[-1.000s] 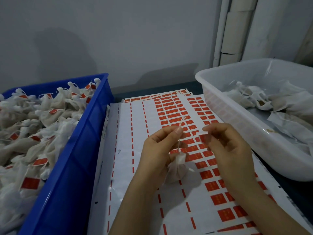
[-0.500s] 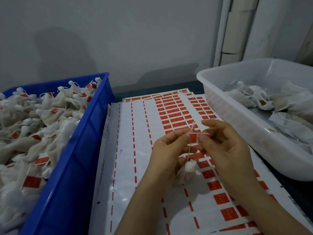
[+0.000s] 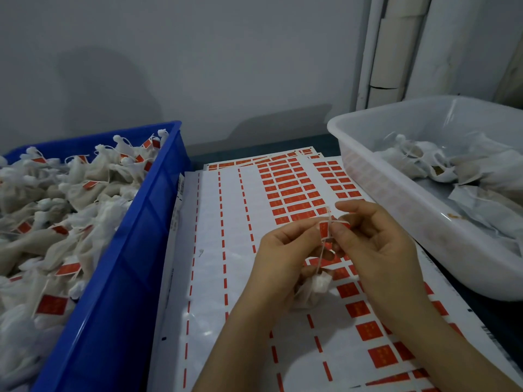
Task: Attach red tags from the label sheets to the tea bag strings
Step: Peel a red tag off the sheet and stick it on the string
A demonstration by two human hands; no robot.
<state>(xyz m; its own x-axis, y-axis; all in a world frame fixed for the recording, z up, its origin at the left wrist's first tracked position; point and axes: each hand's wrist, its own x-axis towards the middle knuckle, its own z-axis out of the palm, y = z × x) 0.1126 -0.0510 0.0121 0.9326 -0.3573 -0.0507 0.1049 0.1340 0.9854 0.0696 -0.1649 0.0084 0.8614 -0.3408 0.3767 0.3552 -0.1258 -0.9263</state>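
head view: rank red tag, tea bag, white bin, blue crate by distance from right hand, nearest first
1. red tag: pinched at the right hand fingers.
2. tea bag: hanging just below-left.
3. white bin: to the right.
4. blue crate: far left, past the left hand.

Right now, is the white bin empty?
No, the white bin holds several untagged tea bags lying along its bottom.

packing workshop: bulk tea-bag bins [image 3: 119,267], label sheets [image 3: 226,250].
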